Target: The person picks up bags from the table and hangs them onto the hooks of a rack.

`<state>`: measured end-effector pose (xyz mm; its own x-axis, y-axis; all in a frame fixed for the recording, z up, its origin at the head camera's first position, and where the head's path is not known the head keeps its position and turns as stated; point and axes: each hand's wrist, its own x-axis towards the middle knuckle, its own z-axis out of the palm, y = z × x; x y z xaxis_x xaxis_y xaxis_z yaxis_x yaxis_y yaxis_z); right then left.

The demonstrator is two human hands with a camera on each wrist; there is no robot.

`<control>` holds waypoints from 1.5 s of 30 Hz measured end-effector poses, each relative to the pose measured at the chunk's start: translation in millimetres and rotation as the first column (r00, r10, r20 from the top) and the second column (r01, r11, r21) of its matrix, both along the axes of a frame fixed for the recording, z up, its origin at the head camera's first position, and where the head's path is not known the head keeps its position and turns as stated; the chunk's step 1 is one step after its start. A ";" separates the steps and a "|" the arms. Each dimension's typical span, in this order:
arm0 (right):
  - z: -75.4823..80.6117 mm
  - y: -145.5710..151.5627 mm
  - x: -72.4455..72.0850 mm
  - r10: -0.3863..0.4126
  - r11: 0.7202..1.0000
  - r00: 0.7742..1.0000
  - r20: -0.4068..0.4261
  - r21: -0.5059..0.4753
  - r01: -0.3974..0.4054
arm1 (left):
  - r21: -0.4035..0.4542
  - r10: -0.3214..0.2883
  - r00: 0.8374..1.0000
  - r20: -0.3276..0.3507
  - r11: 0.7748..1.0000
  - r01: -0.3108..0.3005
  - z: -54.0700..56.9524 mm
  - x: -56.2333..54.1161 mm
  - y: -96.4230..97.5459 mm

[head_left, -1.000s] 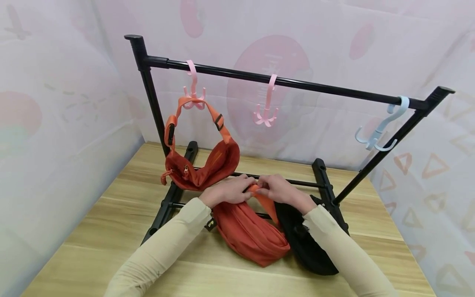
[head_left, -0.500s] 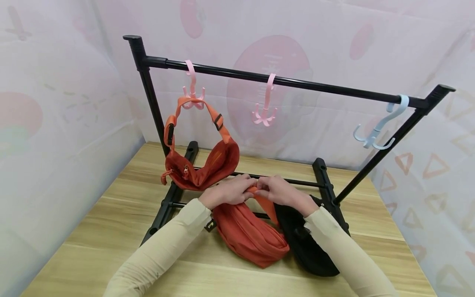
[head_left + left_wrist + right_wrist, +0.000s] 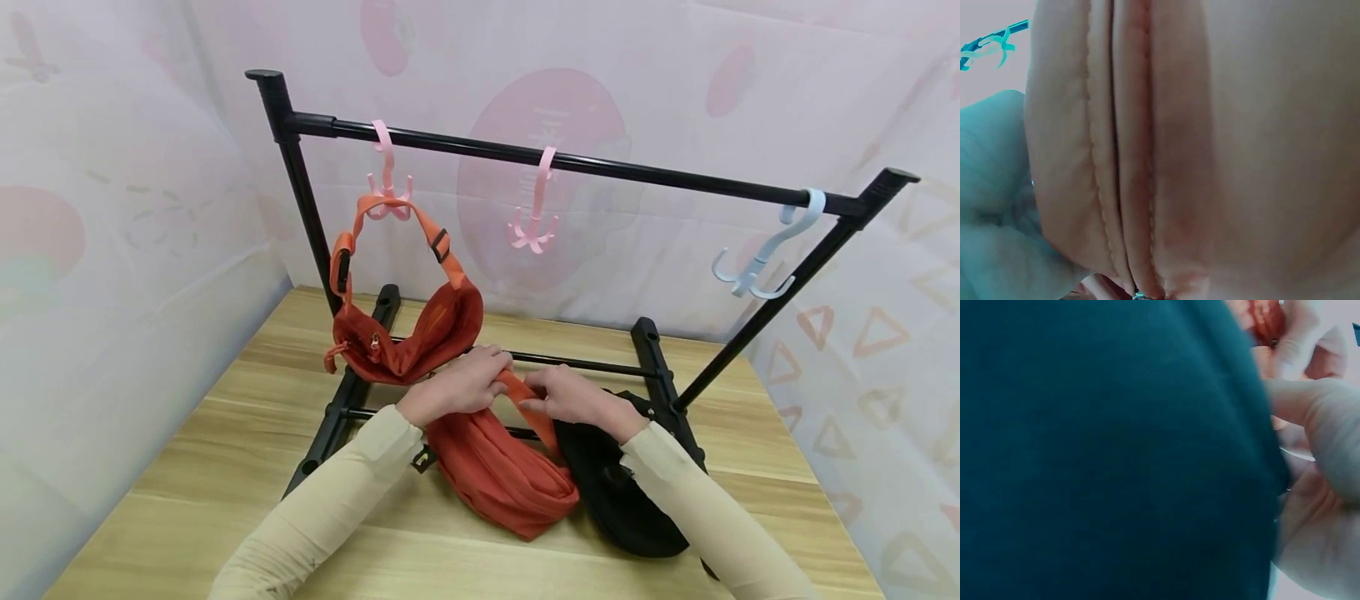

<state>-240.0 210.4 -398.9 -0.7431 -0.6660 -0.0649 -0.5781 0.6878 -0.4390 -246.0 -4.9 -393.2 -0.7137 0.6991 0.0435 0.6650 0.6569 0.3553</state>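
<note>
A red waist bag (image 3: 498, 475) lies on the wooden table, its orange strap (image 3: 516, 388) raised between the two hands. My left hand (image 3: 463, 385) grips the strap's upper end above the bag. Lower on the strap, my right hand (image 3: 573, 398) pinches it with curled fingers. Beneath the right wrist lies a black waist bag (image 3: 626, 508), partly covered by the arm. Red fabric (image 3: 1079, 125) fills much of the left wrist view; dark cloth (image 3: 1116, 456) blocks most of the right wrist view.
A black rack's top bar (image 3: 465, 146) carries two pink hooks (image 3: 535, 218) and a pale blue hook (image 3: 772, 250). Another red waist bag (image 3: 412, 333) hangs by its strap from the left pink hook. Lower crossbars (image 3: 577, 362) run behind the hands.
My hands have parted slightly: the right hand has shifted down and right along the strap, the left a little up and left. More orange strap shows between them.
</note>
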 end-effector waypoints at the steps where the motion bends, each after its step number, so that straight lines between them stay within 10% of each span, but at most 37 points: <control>1: -0.9 0.6 0.1 0.001 1.000 1.000 0.005 0.011 -0.002 | 0.008 0.005 1.000 -0.013 1.000 -0.005 1.0 1.2 -0.6; 17: -1.5 4.9 -1.1 -0.007 1.000 0.997 0.080 0.016 0.006 | 0.171 0.083 0.989 -0.121 0.983 -0.061 10.0 14.2 -6.4; 45: 42.8 -0.4 11.8 -0.113 0.985 0.982 -0.153 -0.146 0.090 | 0.196 0.068 0.975 -0.212 0.980 -0.026 12.6 25.3 -10.1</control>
